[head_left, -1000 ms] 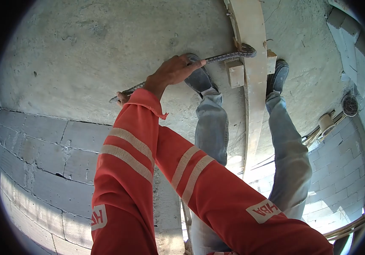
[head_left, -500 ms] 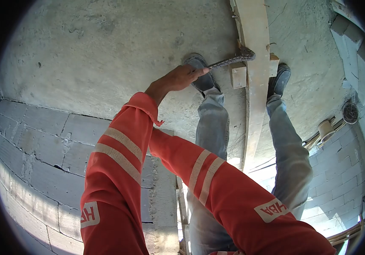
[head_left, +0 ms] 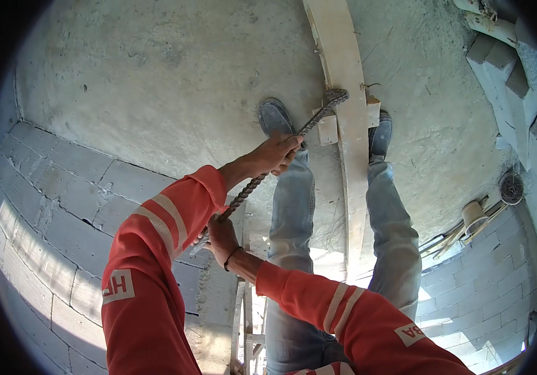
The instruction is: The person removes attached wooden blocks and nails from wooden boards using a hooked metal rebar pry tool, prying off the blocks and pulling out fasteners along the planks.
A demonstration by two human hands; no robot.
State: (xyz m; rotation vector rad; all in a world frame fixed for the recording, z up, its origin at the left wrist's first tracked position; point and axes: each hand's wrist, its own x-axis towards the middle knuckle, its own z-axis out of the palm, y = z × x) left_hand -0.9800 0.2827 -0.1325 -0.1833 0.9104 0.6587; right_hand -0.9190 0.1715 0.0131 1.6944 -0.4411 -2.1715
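Observation:
A ribbed steel pry bar [head_left: 248,192] slants across the view, with its hooked end on a long wooden plank [head_left: 346,56]. My left hand [head_left: 276,154] is closed around the bar's middle, in front of my shoe and shin. Further down the same bar, my right hand [head_left: 222,240] grips near the lower end, below my left forearm. The hook touches the plank close to a small wood block [head_left: 328,127] at its left side. Another wood block [head_left: 373,111] sticks out on the plank's right. Part of the bar's lower end is hidden behind my hand and sleeve.
My feet stand on either side of the plank on a concrete floor [head_left: 156,81]. A grey block wall [head_left: 62,181] rises at the left. Stacked blocks [head_left: 500,75] lie at the upper right, and a bucket-like container [head_left: 473,215] sits among thin sticks at the right.
My right hand has come out from behind my left sleeve and now shows on the bar. The bar is tilted more steeply, and both hands are lower. The view has shifted, with the plank further left.

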